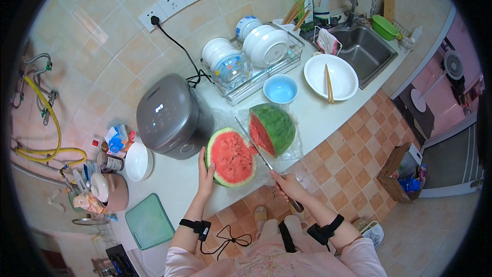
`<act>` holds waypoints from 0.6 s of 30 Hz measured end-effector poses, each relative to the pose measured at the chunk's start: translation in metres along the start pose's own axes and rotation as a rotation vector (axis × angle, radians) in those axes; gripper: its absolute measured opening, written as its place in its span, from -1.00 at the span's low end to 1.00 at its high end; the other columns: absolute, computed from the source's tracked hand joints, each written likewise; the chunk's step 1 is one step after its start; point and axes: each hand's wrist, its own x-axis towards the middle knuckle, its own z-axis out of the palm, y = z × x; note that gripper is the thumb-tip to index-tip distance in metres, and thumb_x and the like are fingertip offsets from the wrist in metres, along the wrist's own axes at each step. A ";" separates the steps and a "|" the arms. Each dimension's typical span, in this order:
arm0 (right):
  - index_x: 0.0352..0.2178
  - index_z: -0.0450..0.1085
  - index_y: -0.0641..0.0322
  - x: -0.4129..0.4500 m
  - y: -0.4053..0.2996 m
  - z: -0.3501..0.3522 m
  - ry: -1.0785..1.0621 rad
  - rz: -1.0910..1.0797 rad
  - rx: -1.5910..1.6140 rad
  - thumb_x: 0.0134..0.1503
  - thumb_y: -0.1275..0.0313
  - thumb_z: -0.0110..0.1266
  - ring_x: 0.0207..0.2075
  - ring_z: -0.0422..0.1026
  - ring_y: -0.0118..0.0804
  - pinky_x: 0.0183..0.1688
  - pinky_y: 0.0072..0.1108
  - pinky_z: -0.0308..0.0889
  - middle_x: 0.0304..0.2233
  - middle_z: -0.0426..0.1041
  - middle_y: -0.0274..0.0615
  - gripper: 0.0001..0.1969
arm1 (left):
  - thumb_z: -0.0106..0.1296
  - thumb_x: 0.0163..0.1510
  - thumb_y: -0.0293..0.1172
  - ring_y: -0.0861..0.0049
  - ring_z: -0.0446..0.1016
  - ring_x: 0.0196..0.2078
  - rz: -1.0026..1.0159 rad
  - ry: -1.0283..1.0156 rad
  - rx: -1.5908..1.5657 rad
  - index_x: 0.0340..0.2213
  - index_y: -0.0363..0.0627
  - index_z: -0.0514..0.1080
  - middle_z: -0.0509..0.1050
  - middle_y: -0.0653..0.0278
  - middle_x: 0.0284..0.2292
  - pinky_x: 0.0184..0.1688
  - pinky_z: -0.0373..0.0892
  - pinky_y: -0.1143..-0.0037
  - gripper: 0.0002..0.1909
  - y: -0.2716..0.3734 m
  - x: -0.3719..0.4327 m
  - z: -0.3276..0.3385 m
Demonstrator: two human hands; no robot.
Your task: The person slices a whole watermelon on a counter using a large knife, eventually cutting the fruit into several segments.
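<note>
A watermelon lies in two pieces on clear plastic film (pixel 298 148) near the counter's front edge. The left watermelon half (pixel 232 156) turns its red cut face up, and my left hand (pixel 206 175) presses against its left side. My right hand (pixel 286 186) grips the handle of a long kitchen knife (pixel 265 160), whose blade points away from me between the two pieces. Beside the blade rests the right watermelon piece (pixel 275 127), green rind mostly up, its red cut side facing left. Bits of red flesh cling near the blade.
A grey rice cooker (pixel 169 117) stands behind the left half. Farther back are a wire dish rack (pixel 265 71) with bowls, a blue bowl (pixel 280 89) and a white bowl (pixel 317 79) with chopsticks (pixel 329 84). At left lies a green cutting board (pixel 150 221); the sink (pixel 359 50) is far right.
</note>
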 end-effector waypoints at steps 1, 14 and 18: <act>-0.82 0.10 0.17 -0.001 -0.001 0.003 0.001 -0.005 0.019 -0.05 -0.14 -0.12 -0.85 0.11 -0.47 -0.80 -0.62 0.05 -0.87 0.11 -0.33 -0.40 | -0.26 0.08 -0.26 0.37 -0.14 0.17 0.011 0.009 -0.006 0.08 -0.23 -0.14 -0.09 0.13 0.11 0.16 -0.21 0.49 -0.40 0.001 -0.002 -0.001; -0.79 0.09 0.14 -0.001 0.019 -0.006 0.011 0.037 0.091 -0.05 -0.14 -0.12 -0.87 0.07 -0.50 -0.82 -0.65 0.00 -0.87 0.08 -0.35 -0.42 | -0.26 0.07 -0.35 0.27 -0.16 0.18 0.040 0.009 0.024 0.08 -0.29 -0.16 -0.11 0.03 0.11 0.17 -0.22 0.45 -0.41 0.005 -0.012 -0.011; -0.78 0.08 0.14 -0.008 0.007 -0.002 -0.019 0.041 0.090 -0.04 -0.14 -0.12 -0.87 0.06 -0.51 -0.82 -0.66 0.00 -0.87 0.08 -0.35 -0.43 | -0.25 0.06 -0.35 0.26 -0.15 0.17 0.040 -0.002 0.092 0.08 -0.28 -0.16 -0.09 0.02 0.11 0.17 -0.21 0.46 -0.40 0.006 -0.010 -0.014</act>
